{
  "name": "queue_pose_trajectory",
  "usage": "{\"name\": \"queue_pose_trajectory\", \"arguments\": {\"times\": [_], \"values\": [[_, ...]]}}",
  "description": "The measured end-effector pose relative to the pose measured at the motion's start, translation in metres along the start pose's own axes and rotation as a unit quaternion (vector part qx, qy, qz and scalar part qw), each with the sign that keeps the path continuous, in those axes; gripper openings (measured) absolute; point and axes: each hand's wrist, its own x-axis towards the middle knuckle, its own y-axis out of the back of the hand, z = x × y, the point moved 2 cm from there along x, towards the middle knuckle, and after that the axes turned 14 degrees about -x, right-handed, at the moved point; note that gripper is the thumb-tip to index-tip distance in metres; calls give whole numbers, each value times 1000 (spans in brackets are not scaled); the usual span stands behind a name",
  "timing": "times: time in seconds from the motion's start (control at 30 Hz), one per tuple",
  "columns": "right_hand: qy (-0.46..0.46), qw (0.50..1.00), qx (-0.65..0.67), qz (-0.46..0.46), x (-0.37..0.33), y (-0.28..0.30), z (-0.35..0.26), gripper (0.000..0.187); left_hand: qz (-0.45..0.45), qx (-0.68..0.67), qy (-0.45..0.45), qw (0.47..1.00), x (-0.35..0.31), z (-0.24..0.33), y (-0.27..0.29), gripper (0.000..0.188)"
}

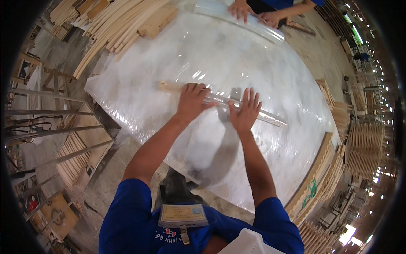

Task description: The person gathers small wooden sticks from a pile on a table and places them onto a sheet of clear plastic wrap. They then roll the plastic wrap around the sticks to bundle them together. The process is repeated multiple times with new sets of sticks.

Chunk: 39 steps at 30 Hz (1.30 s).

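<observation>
A long, narrow bundle wrapped in shiny clear plastic film lies slantwise across the middle of the plastic-covered table. Pale wood shows at its left end; what lies inside the rest is hard to make out under the glare. My left hand rests on the bundle left of its middle, fingers stretched forward over it. Just to the right, my right hand presses on it with the fingers spread and the palm down. Both thumbs point toward each other. Neither hand is closed around anything.
Across the table, another person's hands rest on a longer clear-film roll. Curved wooden strips are piled at the far left. Wavy-edged wood pieces with a green tie line the right edge. A metal-framed rack stands left.
</observation>
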Motion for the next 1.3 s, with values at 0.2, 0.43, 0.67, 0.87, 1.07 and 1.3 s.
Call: {"name": "queue_pose_trajectory", "arguments": {"times": [0.2,0.43,0.67,0.87,1.07,1.3], "values": [[-88,993,77,31,115,-27,28,51,-101,40,-11,994,86,-14,-16,82],[-7,1000,-26,-12,85,-23,22,45,-110,63,7,992,99,-20,-14,81],[7,999,32,-15,-27,18,6,36,-218,41,91,971,-1,22,1,85],[38,996,74,-31,-97,29,-5,89,-142,6,51,988,3,20,18,78],[-11,999,-43,9,68,-21,6,78,52,29,-36,998,37,8,-11,81],[-75,991,84,70,153,-43,23,37,-135,70,60,987,117,-25,-24,90]]}}
